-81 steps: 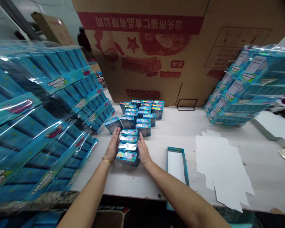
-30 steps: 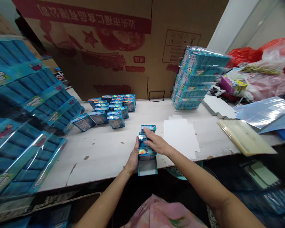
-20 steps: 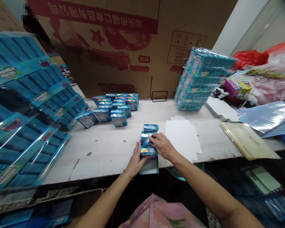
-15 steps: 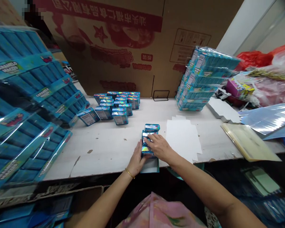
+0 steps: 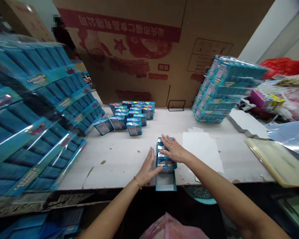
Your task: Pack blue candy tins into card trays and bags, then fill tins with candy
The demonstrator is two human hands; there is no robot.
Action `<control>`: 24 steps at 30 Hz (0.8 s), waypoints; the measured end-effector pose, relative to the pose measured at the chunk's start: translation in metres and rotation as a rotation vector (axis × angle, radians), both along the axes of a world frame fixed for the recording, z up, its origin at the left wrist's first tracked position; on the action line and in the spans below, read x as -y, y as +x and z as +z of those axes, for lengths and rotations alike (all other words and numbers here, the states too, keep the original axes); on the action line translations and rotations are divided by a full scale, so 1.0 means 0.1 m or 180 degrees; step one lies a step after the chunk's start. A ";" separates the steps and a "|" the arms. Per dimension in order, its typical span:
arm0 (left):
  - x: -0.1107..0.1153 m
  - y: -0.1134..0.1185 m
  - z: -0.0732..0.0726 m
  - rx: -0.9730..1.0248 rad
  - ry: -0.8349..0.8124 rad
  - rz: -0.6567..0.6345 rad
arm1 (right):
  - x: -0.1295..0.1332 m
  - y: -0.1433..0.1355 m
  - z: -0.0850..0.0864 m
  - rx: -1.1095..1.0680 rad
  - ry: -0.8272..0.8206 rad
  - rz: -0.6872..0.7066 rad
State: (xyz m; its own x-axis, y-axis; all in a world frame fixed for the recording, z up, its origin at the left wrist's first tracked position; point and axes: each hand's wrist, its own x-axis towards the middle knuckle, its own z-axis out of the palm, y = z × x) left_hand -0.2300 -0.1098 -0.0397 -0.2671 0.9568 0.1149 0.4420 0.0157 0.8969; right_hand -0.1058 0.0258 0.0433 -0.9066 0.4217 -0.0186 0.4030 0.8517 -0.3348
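The row of little boxes in the tray is straighter now, leaving room at its near end. The right hand is open on top; the left hand is open beside the tray. More boxes stand beyond it, to the left.

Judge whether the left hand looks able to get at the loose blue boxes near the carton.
Probably yes: only white tabletop shows between the left hand and the nearest loose blue box.

Dim upper background; white glare streaks the plastic wrap; left edge blurred, stretched.
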 end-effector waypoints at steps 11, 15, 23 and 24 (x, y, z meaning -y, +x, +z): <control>-0.97 -1.86 0.65 -0.1709 -0.0361 0.0828 | 0.36 0.79 -0.03 -0.1730 -0.0326 -0.0771; -1.05 -1.94 0.59 -0.2115 -0.0597 0.0559 | 0.51 0.96 -0.08 -0.1955 -0.0331 -0.0913; -0.08 -1.28 0.65 -0.2203 -0.0573 0.0302 | 0.98 1.03 -0.14 -0.2004 -0.0699 -0.0611; 0.10 -1.14 0.66 -0.2107 -0.0573 0.0180 | 1.05 0.98 -0.11 -0.1970 -0.0730 -0.0472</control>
